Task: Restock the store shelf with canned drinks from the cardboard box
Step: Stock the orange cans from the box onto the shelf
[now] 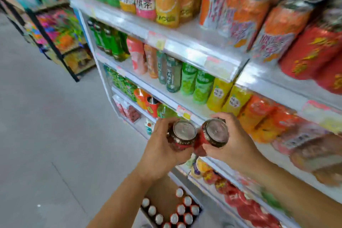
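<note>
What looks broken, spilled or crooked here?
Nothing stands out. The left hand grips one red can, the right hand another can; boxed cans stand upright in the cardboard box. No spill shows; blur hides dents.

Two hands show, the left hand and the right hand. Each grips one red can, which makes two held cans: the left can and the right can. One cardboard box sits near on the floor, with eleven can tops countable inside it; the nearest ones are partly cut off by the frame edge. On the middle shelf stand two dark green bottles, two light green bottles and two yellow bottles. The other rows are too blurred to count.
</note>
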{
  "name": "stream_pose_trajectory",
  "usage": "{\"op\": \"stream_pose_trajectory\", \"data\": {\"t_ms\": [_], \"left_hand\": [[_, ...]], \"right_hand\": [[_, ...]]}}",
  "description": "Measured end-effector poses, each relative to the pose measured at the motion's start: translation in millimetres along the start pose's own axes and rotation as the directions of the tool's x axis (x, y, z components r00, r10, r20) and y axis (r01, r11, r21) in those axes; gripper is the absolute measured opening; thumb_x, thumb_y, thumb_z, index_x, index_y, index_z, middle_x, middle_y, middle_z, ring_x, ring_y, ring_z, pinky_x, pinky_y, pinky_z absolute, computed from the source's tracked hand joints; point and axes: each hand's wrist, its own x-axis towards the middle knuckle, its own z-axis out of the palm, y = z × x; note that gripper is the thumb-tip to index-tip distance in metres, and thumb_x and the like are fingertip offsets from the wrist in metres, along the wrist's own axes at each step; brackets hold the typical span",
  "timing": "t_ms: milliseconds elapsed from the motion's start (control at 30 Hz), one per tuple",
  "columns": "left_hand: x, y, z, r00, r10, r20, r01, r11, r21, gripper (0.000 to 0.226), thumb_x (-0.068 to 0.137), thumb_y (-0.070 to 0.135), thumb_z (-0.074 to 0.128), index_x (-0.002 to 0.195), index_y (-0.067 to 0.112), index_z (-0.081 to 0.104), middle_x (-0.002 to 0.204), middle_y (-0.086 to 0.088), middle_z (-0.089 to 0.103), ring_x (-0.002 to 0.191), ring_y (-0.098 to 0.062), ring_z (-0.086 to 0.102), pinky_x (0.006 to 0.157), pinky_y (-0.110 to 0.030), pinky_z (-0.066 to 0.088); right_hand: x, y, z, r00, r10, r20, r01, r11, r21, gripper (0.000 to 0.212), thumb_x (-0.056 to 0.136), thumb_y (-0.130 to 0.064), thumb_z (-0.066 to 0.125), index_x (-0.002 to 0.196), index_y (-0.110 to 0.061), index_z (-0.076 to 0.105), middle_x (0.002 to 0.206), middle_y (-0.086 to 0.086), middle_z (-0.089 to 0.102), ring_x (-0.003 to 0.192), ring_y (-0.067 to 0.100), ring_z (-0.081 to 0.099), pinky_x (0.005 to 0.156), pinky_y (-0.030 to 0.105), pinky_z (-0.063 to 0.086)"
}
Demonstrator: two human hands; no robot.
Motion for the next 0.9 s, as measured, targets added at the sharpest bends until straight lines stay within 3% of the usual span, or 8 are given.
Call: {"op": "stream_pose_trajectory", "data": {"t_ms": [133,333,367,433,533,700,800,900], "left_hand": [[11.6,60.9,16.8,0.986,0.130,0.104,-0.128,0.992,-0.025,0.062,0.063,0.038,0.076,0.118,0.031,0.051,0.115,0.005,0.055,0.106,-0.005,0.056,0.086,-0.010,0.041],[29.1,137.1,50.2,0.948,0.260,0.182,-0.237,0.961,-0.142,0.063,0.062,0.027,0.084,0.118,0.029,0.054,0.117,0.004,0.058,0.105,-0.003,0.059,0.083,-0.007,0.042],[33.4,147.2,56.2,0.941,0.281,0.188,-0.251,0.954,-0.165,0.063,0.063,0.021,0.086,0.118,0.027,0.055,0.118,0.000,0.058,0.106,-0.006,0.059,0.083,-0.007,0.043],[40.6,166.6,66.8,0.928,0.313,0.200,-0.269,0.937,-0.221,0.063,0.065,0.008,0.087,0.118,0.023,0.056,0.120,-0.006,0.056,0.107,-0.011,0.059,0.080,-0.007,0.045],[49.9,187.9,81.7,0.910,0.369,0.190,-0.314,0.911,-0.267,0.063,0.062,0.025,0.086,0.117,0.034,0.057,0.121,-0.003,0.058,0.110,-0.010,0.059,0.078,-0.010,0.047],[62.3,203.1,103.3,0.920,0.363,0.148,-0.311,0.906,-0.287,0.064,0.056,0.046,0.079,0.116,0.040,0.056,0.122,0.003,0.060,0.109,-0.008,0.062,0.087,-0.023,0.052],[66.6,208.0,113.7,0.919,0.362,0.154,-0.307,0.904,-0.297,0.063,0.056,0.046,0.077,0.116,0.040,0.057,0.123,0.002,0.061,0.106,-0.005,0.062,0.086,-0.019,0.051],[69.9,210.4,122.1,0.922,0.352,0.161,-0.293,0.906,-0.304,0.063,0.055,0.046,0.078,0.115,0.040,0.058,0.123,0.001,0.061,0.104,-0.004,0.064,0.081,-0.015,0.051]], "right_hand": [[-29.6,-17.0,-61.2,0.985,0.019,-0.171,-0.016,1.000,0.019,0.067,0.050,-0.050,0.071,0.110,-0.047,0.042,0.105,-0.028,0.054,0.095,-0.003,0.058,0.081,0.030,0.050],[-65.5,-36.2,-139.7,0.929,0.020,-0.369,0.005,0.998,0.068,0.064,0.052,-0.044,0.074,0.109,-0.048,0.046,0.101,-0.023,0.062,0.090,0.003,0.063,0.082,0.037,0.053],[-69.8,-38.4,-151.3,0.919,0.025,-0.394,0.007,0.997,0.081,0.063,0.054,-0.040,0.077,0.109,-0.048,0.047,0.100,-0.021,0.064,0.088,0.005,0.064,0.080,0.037,0.054],[-76.2,-42.7,-172.9,0.891,0.016,-0.454,0.021,0.997,0.076,0.061,0.060,-0.024,0.082,0.106,-0.048,0.049,0.100,-0.024,0.064,0.086,0.000,0.063,0.078,0.021,0.050],[-80.9,-41.1,-204.5,0.832,0.016,-0.554,0.031,0.997,0.075,0.058,0.067,-0.010,0.081,0.108,-0.038,0.053,0.098,-0.030,0.063,0.090,-0.009,0.060,0.073,0.003,0.041],[-75.8,-22.2,-249.2,0.758,0.039,-0.651,-0.004,0.998,0.055,0.060,0.068,-0.010,0.082,0.116,-0.032,0.053,0.106,-0.017,0.064,0.091,-0.005,0.060,0.084,0.015,0.046],[-65.5,-9.2,-270.4,0.755,0.059,-0.653,-0.028,0.998,0.057,0.062,0.069,-0.012,0.081,0.120,-0.033,0.053,0.113,-0.014,0.064,0.101,0.006,0.062,0.094,0.031,0.048],[-55.1,1.8,-282.1,0.756,0.084,-0.649,-0.090,0.996,0.025,0.066,0.068,-0.017,0.080,0.125,-0.033,0.051,0.117,-0.013,0.062,0.106,0.008,0.059,0.096,0.031,0.046]]}}
